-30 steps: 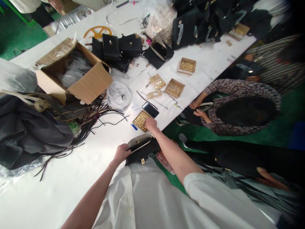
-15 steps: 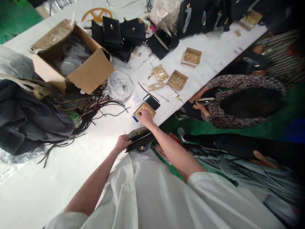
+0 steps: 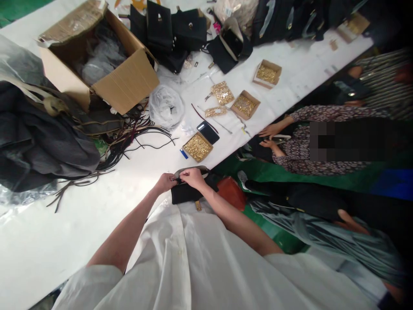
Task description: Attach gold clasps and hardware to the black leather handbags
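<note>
A small black bag [image 3: 183,194] is at the table's near edge against my shirt, its flap folded up and a grey lining showing. My left hand [image 3: 166,182] is closed on the bag's left end. My right hand [image 3: 192,177] is closed in a pinch at the bag's opening, close beside the left fingertips. Whatever lies between the right fingers is too small to make out. Just beyond the bag stands a shallow cardboard box of small gold metal pieces [image 3: 198,147]. A dark phone [image 3: 208,131] and a small blue object [image 3: 183,154] lie beside that box.
A large open carton [image 3: 125,88] holds plastic wrap. Dark cords [image 3: 135,137] and grey cloth [image 3: 45,133] lie left. More boxes of gold pieces [image 3: 244,104] and black bags [image 3: 190,30] stand farther back. Co-workers' hands [image 3: 272,133] handle a bag at right.
My right hand has left the box of gold pieces and come back to the bag, beside my left hand. The view has shifted slightly.
</note>
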`<state>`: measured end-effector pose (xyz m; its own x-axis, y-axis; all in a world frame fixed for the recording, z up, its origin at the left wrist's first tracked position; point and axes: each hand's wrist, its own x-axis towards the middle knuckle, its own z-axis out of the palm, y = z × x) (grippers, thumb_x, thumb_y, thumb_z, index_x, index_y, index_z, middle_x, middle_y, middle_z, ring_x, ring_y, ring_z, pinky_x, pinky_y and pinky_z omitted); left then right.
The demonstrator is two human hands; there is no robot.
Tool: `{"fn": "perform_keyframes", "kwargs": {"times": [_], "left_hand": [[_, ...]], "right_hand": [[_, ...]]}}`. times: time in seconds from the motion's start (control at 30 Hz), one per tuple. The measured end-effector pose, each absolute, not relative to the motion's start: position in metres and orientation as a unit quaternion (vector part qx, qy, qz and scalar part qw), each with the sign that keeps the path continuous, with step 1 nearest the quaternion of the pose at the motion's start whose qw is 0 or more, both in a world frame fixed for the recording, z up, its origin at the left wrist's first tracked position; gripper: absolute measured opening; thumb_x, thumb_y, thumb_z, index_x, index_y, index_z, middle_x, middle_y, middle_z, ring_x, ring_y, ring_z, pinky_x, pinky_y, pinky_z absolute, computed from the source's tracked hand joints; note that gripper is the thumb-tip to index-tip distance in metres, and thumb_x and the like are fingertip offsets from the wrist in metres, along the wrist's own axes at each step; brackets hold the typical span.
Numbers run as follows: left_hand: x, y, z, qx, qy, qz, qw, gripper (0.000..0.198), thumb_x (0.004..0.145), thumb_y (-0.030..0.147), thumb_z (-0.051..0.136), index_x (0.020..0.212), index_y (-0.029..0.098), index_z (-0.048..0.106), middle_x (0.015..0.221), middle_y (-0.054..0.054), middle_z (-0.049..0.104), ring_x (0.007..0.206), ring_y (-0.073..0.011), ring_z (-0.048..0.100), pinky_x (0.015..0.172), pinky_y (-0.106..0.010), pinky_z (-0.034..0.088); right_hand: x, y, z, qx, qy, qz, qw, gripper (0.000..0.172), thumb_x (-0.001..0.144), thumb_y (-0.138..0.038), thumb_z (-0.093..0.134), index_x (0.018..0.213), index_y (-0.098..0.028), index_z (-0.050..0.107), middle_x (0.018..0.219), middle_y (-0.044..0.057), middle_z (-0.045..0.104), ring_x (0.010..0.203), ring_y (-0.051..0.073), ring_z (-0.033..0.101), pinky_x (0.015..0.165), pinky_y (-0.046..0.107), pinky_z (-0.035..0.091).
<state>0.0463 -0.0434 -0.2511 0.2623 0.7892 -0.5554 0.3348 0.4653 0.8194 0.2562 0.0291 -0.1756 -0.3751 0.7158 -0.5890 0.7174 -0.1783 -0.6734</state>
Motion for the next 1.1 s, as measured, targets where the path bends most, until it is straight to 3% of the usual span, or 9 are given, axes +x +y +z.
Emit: {"fn": "perform_keyframes", "kwargs": {"times": [0.1,0.23,0.43,0.63,0.93,1.1], "left_hand": [[0.047,-0.045,-0.250,0.485,0.582,0.179,0.627,0.041,0.095,0.042,0.081,0.071,0.019,0.056,0.066,0.006,0.046,0.062,-0.0147,0.045,0.061,-0.028,0.035],[0.049,-0.049,-0.252,0.479,0.590,0.174,0.626,0.039,0.097,0.042,0.081,0.075,0.018,0.059,0.067,0.006,0.049,0.062,-0.0143,0.046,0.060,-0.028,0.037],[0.050,-0.049,-0.262,0.470,0.592,0.165,0.634,0.036,0.099,0.046,0.079,0.084,0.017,0.066,0.072,0.004,0.057,0.064,-0.0155,0.052,0.061,-0.028,0.043],[0.049,-0.048,-0.266,0.473,0.582,0.170,0.639,0.036,0.099,0.046,0.080,0.082,0.017,0.066,0.072,0.004,0.057,0.066,-0.0158,0.054,0.063,-0.029,0.045],[0.048,-0.041,-0.267,0.467,0.581,0.159,0.647,0.034,0.099,0.043,0.080,0.081,0.016,0.066,0.070,0.004,0.055,0.063,-0.0150,0.051,0.060,-0.028,0.040],[0.044,-0.034,-0.271,0.471,0.580,0.152,0.647,0.035,0.096,0.038,0.081,0.074,0.018,0.062,0.065,0.006,0.049,0.061,-0.0150,0.047,0.060,-0.028,0.037]], "right_hand": [[0.254,0.031,-0.179,0.546,0.632,-0.549,0.001,0.015,0.106,-0.022,0.071,0.099,-0.017,0.083,0.087,0.004,0.082,0.083,0.021,0.080,0.087,0.035,0.066],[0.258,0.027,-0.183,0.548,0.626,-0.555,-0.006,0.010,0.102,-0.022,0.076,0.101,-0.019,0.085,0.091,0.005,0.083,0.091,0.023,0.081,0.094,0.038,0.065],[0.264,0.024,-0.191,0.550,0.601,-0.579,0.002,0.014,0.099,-0.018,0.081,0.113,-0.016,0.083,0.097,0.005,0.084,0.090,0.022,0.082,0.086,0.036,0.068],[0.257,0.025,-0.193,0.531,0.611,-0.587,0.014,0.007,0.103,-0.020,0.079,0.105,-0.014,0.081,0.088,0.005,0.081,0.082,0.020,0.080,0.081,0.032,0.068],[0.260,0.024,-0.195,0.493,0.680,-0.542,0.014,0.016,0.100,-0.015,0.075,0.109,-0.022,0.085,0.110,0.003,0.085,0.100,0.022,0.080,0.095,0.031,0.063],[0.252,0.017,-0.201,0.501,0.731,-0.464,0.018,0.021,0.102,-0.017,0.075,0.118,-0.028,0.083,0.116,0.003,0.084,0.106,0.026,0.078,0.093,0.034,0.060]]}}
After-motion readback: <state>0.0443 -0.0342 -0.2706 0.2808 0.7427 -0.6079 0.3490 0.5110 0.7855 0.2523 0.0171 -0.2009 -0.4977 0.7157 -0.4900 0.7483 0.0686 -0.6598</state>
